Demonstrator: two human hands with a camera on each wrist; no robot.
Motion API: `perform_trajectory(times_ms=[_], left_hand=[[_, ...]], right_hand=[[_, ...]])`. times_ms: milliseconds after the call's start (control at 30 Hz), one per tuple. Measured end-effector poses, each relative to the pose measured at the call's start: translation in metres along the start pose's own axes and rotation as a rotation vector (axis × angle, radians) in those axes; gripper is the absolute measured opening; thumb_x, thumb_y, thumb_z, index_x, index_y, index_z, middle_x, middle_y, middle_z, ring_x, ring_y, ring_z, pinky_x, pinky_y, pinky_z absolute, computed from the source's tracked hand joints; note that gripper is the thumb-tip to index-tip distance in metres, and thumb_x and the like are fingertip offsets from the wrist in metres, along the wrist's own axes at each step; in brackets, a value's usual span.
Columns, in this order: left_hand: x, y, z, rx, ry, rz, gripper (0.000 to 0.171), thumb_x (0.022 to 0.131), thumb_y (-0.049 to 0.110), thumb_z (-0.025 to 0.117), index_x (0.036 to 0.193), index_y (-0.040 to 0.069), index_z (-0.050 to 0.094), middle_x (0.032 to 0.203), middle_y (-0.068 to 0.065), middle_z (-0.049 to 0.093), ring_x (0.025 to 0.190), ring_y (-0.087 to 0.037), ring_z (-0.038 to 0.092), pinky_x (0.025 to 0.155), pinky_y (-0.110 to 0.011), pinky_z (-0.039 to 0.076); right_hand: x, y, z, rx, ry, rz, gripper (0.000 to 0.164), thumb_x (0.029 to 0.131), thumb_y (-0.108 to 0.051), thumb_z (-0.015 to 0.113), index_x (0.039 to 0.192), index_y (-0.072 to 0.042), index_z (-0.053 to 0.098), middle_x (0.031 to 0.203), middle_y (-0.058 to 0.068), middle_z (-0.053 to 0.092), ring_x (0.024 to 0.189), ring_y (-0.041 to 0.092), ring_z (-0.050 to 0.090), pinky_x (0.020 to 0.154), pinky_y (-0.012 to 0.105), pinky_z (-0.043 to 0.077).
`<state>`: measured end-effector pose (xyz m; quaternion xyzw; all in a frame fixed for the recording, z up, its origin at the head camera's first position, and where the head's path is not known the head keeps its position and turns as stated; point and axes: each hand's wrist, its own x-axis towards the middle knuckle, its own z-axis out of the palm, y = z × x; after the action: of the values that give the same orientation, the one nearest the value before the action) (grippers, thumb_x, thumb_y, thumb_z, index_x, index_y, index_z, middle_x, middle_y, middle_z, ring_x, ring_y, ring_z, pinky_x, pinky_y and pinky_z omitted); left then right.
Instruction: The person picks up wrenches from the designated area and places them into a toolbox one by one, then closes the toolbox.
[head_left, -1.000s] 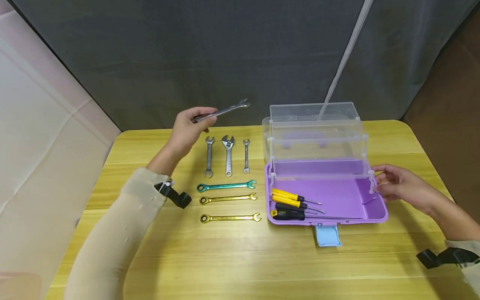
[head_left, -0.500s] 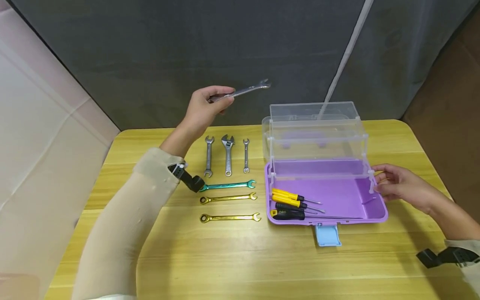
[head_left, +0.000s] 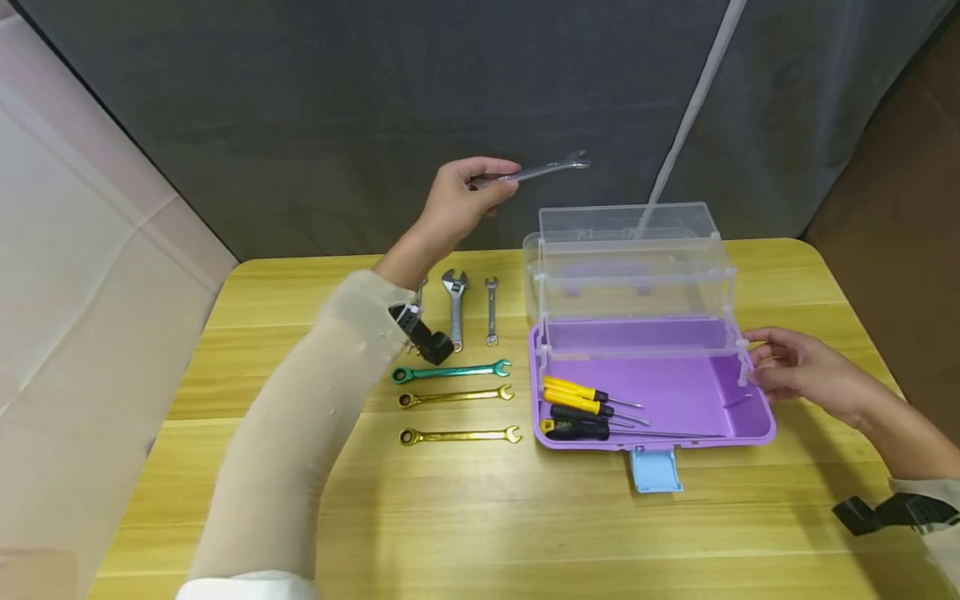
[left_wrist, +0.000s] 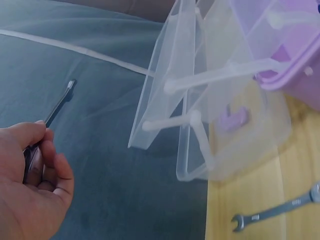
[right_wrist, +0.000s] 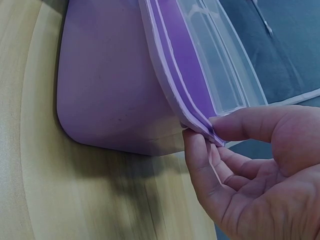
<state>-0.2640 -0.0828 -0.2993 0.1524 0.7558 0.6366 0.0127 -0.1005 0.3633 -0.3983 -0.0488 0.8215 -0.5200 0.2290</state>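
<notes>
High above the back edge of the table, my left hand [head_left: 465, 200] grips a silver wrench [head_left: 551, 168] by one end. Its open-jaw end points right, towards the toolbox. In the left wrist view the wrench [left_wrist: 60, 102] sticks out past the thumb and curled fingers. The purple toolbox [head_left: 697, 444] stands open, its clear trays [head_left: 637, 296] raised at the back. My right hand [head_left: 810, 375] pinches the box's right rim; the right wrist view shows thumb and fingers on either side of the rim [right_wrist: 192, 117]. Several screwdrivers [head_left: 577, 408] with yellow and black handles lie inside at the left.
Left of the box lie an adjustable wrench [head_left: 456, 308], a small silver wrench [head_left: 492, 312], a green wrench [head_left: 450, 372] and two gold wrenches [head_left: 457, 397]. Another silver wrench is mostly hidden behind my left wrist. A blue latch [head_left: 656, 472] hangs at the box front.
My left hand has moved right and upward with the silver wrench, nearing the toolbox. The right hand has stayed on the rim.
</notes>
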Motion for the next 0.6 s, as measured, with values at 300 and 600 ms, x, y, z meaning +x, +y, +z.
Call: perform_trajectory(times_ms=[300, 600], left_hand=[[0.019, 0.006, 0.03, 0.025, -0.043, -0.015, 0.027, 0.097, 0.009, 0.07, 0.123, 0.002, 0.072, 0.099, -0.004, 0.072, 0.072, -0.013, 0.057, 0.068, -0.028, 0.048], [0.034, 0.007, 0.06, 0.036, -0.106, -0.062, 0.028, 0.097, 0.009, 0.07, 0.124, 0.001, 0.071, 0.102, -0.005, 0.071, 0.071, -0.015, 0.051, 0.069, -0.031, 0.047]], right_hand=[[-0.002, 0.0, -0.001, 0.002, 0.003, 0.006, 0.048, 0.099, 0.006, 0.055, 0.141, 0.013, 0.032, 0.104, -0.001, 0.063, 0.087, 0.014, 0.068, 0.07, 0.033, 0.06], [-0.002, 0.001, -0.002, -0.005, 0.002, -0.006, 0.053, 0.099, 0.008, 0.054, 0.143, 0.018, 0.027, 0.103, -0.001, 0.063, 0.085, 0.013, 0.067, 0.068, 0.032, 0.06]])
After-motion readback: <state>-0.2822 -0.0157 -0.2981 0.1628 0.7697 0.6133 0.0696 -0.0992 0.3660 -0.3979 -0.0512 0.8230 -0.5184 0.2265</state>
